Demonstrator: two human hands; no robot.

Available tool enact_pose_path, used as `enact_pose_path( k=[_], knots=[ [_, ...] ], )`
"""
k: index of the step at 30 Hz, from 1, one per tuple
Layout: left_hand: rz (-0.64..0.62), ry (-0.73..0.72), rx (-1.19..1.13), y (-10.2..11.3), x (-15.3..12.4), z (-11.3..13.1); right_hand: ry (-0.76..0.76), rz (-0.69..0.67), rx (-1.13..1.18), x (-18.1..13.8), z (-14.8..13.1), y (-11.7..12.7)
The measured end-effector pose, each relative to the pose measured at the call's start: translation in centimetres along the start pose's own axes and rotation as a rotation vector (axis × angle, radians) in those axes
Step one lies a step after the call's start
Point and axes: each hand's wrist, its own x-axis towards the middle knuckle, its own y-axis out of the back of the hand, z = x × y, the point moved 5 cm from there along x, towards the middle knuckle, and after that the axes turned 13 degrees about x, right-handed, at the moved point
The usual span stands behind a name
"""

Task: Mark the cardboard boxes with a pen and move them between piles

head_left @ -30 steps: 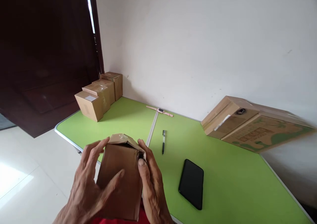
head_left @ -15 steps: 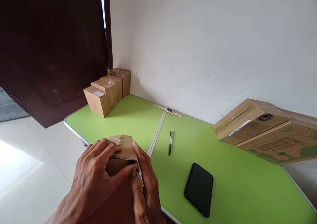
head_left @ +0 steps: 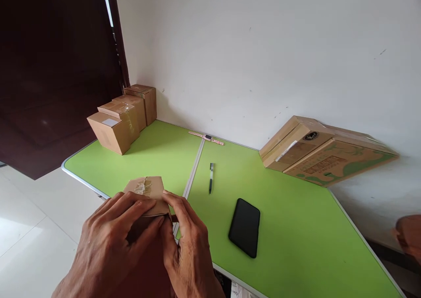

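Observation:
A small brown cardboard box [head_left: 154,188], with crumpled clear tape on its top, is held between my two hands at the front of the green table. My left hand [head_left: 112,232] lies over its left side, fingers across the top and thumb at the near edge. At the right side, my right hand [head_left: 186,236] grips the corner, its thumb close to the left thumb and its index finger along the top edge. The near side of the box is dark and mostly hidden behind my hands.
Several cardboard boxes [head_left: 113,133] stand in a row at the back left of the green table [head_left: 283,219]. Larger cartons [head_left: 315,153] lean by the wall at right. Between them lie a pink-strapped watch [head_left: 208,137], a pen [head_left: 211,178] and a black phone [head_left: 245,227].
The view has turned to the right, so the table's things appear further left. Both hands keep hold of the small box, and the right thumb now sits lower beside its near edge.

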Motion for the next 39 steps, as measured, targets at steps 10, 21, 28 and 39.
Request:
enact_pose_path(
  k=[10,21,28,39],
  knots=[
    [-0.038,0.109,-0.084,-0.9,-0.9,-1.1,-0.062,-0.165,0.104,1.0,0.0,0.9],
    [-0.168,0.196,-0.253,-1.8,2.6,-4.5,-0.733,0.135,-0.493,6.9,19.6,11.7],
    [-0.304,0.258,-0.483,-2.4,3.9,-6.1,-0.802,0.168,-0.465,8.2,23.8,13.7],
    [-0.294,0.445,-0.905,-4.6,1.4,-6.1,-0.233,0.397,0.703,3.4,6.4,6.4]
  ],
)
